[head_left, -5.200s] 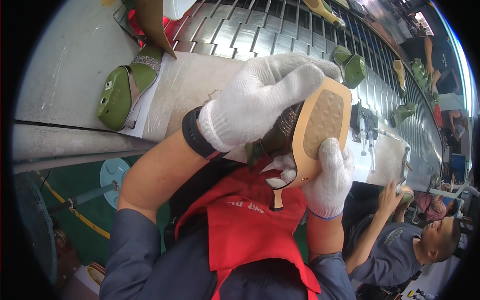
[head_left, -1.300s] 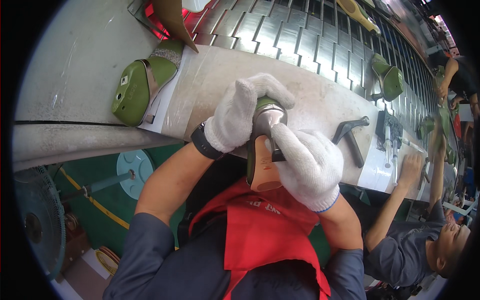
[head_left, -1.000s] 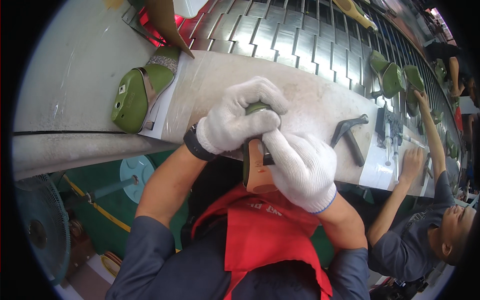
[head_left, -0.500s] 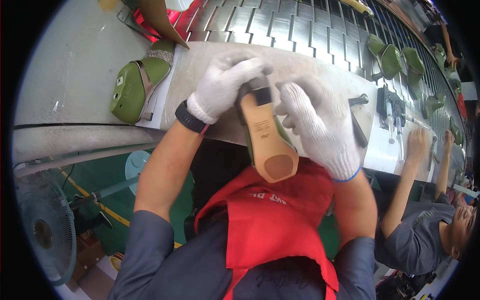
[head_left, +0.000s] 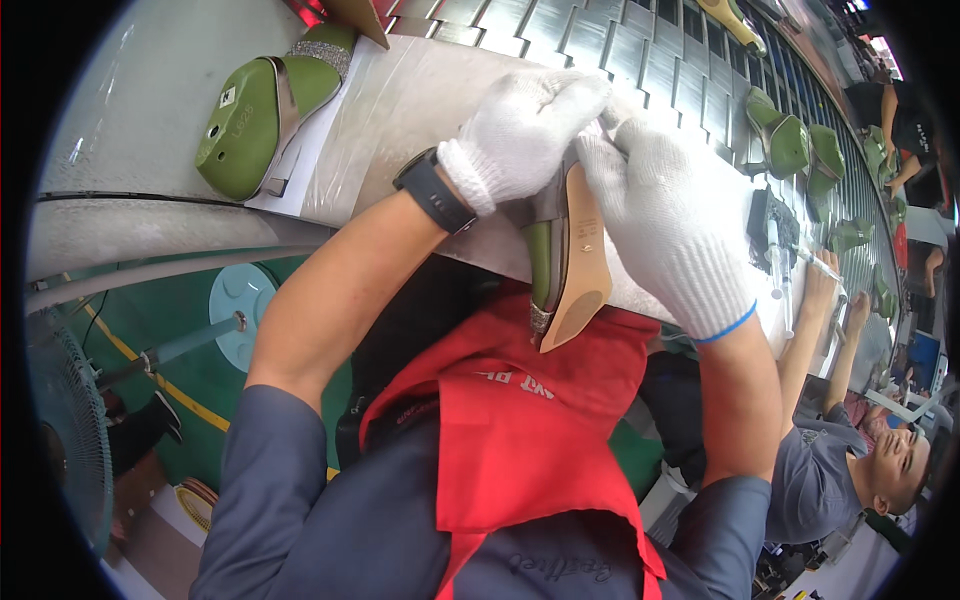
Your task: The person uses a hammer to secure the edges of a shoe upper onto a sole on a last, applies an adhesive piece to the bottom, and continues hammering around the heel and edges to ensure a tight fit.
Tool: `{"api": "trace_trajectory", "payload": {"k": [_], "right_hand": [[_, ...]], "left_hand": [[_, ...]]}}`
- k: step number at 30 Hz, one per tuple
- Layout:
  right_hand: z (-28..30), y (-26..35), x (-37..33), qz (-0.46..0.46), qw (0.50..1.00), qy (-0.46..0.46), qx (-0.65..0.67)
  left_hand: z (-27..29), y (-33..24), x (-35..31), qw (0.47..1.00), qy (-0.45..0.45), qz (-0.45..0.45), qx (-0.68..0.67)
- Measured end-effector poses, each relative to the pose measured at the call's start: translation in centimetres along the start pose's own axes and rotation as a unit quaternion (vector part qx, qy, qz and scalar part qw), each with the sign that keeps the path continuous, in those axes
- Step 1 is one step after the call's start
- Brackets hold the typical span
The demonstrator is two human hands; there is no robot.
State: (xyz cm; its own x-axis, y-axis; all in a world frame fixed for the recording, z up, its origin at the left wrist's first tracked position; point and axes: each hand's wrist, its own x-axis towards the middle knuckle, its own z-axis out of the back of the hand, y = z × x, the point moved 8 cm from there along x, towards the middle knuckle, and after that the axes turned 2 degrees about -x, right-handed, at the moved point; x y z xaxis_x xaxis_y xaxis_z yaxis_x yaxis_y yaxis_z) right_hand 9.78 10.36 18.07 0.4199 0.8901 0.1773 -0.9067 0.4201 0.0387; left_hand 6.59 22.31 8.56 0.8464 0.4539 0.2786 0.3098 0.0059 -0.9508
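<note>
A sandal (head_left: 583, 258) with a tan sole is mounted on a green shoe last (head_left: 541, 262). It hangs toe downward between my hands, its sole turned partly to the right. My left hand (head_left: 535, 125), in a white knitted glove, is closed around the heel end from the left. The gloved fingers of my right hand (head_left: 665, 205) are closed at the same heel end, close to my left fingertips. Both hands hide the heel. Left of them, another sandal (head_left: 289, 95) with a glittery strap sits on its green last (head_left: 238, 135) on the bench.
Behind the bench (head_left: 375, 130) runs a slatted metal conveyor (head_left: 560, 35). Several green lasts (head_left: 790, 145) stand farther right. Small tools (head_left: 780, 250) lie near a co-worker (head_left: 830, 480) at the right. A fan (head_left: 75, 430) and a light-blue stool (head_left: 240, 310) are at the left.
Both hands have moved up and right with the sandal. Its sole, which faced me, is now turned sideways to the right. My right hand, formerly apart from it, has closed in on the heel end.
</note>
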Motion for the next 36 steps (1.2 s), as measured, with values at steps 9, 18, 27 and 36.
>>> {"api": "trace_trajectory", "payload": {"k": [9,18,27,36], "right_hand": [[-1.5,-2.5,0.8,-0.064,0.96,0.011,0.272],[-6.3,-5.2,-0.6,-0.148,0.859,0.068,0.486],[-6.6,-6.2,-2.3,-0.267,0.802,0.221,0.487],[-5.7,-5.2,-2.0,-0.226,0.807,0.232,0.493]], "left_hand": [[-1.2,1.3,2.0,0.993,0.098,0.063,-0.002],[-1.6,1.3,2.1,0.993,0.091,0.079,0.015],[-1.3,1.4,2.2,0.996,0.069,0.059,0.023],[-1.3,1.4,2.3,0.996,0.039,0.026,0.076]]}}
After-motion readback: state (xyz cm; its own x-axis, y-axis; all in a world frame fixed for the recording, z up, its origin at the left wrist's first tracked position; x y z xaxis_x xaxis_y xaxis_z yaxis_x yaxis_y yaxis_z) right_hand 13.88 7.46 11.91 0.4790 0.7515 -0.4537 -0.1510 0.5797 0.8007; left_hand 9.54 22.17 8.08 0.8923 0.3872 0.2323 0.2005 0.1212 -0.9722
